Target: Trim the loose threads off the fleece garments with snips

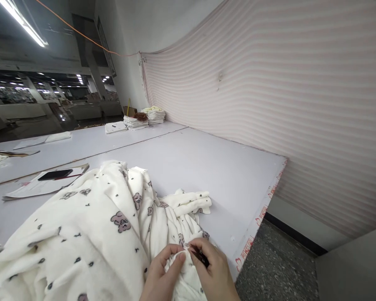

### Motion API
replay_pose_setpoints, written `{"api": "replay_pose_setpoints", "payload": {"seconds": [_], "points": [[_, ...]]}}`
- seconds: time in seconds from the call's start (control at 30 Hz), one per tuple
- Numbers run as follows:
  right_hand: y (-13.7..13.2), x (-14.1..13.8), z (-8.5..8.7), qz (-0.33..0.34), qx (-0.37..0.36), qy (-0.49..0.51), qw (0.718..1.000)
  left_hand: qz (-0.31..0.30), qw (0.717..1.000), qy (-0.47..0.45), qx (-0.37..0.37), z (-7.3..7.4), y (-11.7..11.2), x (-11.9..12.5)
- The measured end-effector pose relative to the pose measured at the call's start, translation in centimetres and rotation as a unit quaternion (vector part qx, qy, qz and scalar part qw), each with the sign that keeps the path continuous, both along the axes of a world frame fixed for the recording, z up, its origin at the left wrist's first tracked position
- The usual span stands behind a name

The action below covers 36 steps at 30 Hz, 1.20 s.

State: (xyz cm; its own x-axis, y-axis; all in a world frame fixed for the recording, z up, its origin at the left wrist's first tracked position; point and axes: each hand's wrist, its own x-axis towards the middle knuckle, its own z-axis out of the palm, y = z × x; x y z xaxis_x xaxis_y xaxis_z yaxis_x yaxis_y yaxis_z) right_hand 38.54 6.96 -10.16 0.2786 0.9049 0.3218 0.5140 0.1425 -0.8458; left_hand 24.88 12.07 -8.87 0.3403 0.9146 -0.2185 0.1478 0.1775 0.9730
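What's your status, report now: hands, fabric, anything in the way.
Left hand pinching bear-print fabric. Right hand pinching it too, dark tool in its grip. Fabric bunched on table. Phone on papers off left, apart from both hands.

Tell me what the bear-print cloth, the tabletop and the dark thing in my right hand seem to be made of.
Bear-print cloth: probably soft, matte fleece or plush, judging by its thick, rounded folds.
Tabletop: perhaps laminated board or plastic sheeting; it looks pale, smooth and even.
Dark thing in your right hand: metal or plastic, I can't tell; your fingers hide much of it.
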Motion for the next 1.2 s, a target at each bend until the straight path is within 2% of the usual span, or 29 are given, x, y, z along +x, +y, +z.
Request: {"api": "replay_pose_setpoints", "payload": {"seconds": [0.1, 0.17, 0.33, 0.43, 0.57, 0.67, 0.73, 0.8, 0.9, 1.0, 1.1, 1.2], "points": [[-0.3, 0.4, 0.6, -0.018, -0.016, -0.025, 0.999, 0.023, 0.999, -0.022, -0.041, 0.5, 0.0, 0.0], [-0.8, 0.7, 0.7, -0.006, -0.029, -0.087, 0.996, 0.038, 0.998, -0.022, -0.046, 0.8, 0.0, 0.0], [-1.4, 0.9, -0.2, -0.008, -0.046, -0.276, 0.960, 0.035, 0.999, 0.009, -0.015, 0.9, -0.1, 0.2], [-1.2, 0.7, -0.3, -0.022, -0.048, -0.299, 0.953, 0.028, 0.999, 0.018, -0.003, 0.9, -0.1, 0.1], [-0.9, 0.8, 0.5, -0.026, -0.072, -0.211, 0.974, 0.016, 1.000, 0.013, 0.005, 1.0, -0.1, 0.1], [-0.4, 1.3, 1.0, 0.005, -0.090, -0.030, 0.995, 0.016, 1.000, 0.004, -0.014, 1.1, 0.0, 0.0], [0.0, 1.6, 1.0, 0.043, -0.101, 0.109, 0.988, 0.012, 0.999, -0.007, -0.033, 1.0, 0.1, -0.1], [0.4, 1.6, 0.8, 0.056, -0.100, 0.194, 0.974, 0.002, 0.999, -0.016, -0.042, 0.6, 0.2, -0.2], [0.9, 1.2, 0.7, 0.032, -0.067, 0.179, 0.981, -0.024, 1.000, -0.017, -0.007, 0.0, 0.2, -0.4], [0.8, 0.9, 1.0, 0.013, -0.051, 0.088, 0.995, -0.060, 0.992, 0.029, 0.104, -0.3, 0.1, -0.5], [0.0, 1.0, 1.3, -0.005, -0.056, 0.027, 0.998, -0.113, 0.974, 0.083, 0.178, 0.4, 0.1, 0.1], [-0.5, 0.9, 1.4, -0.046, -0.043, 0.022, 0.998, -0.174, 0.965, 0.081, 0.179, 1.5, 0.4, 0.9]]}}
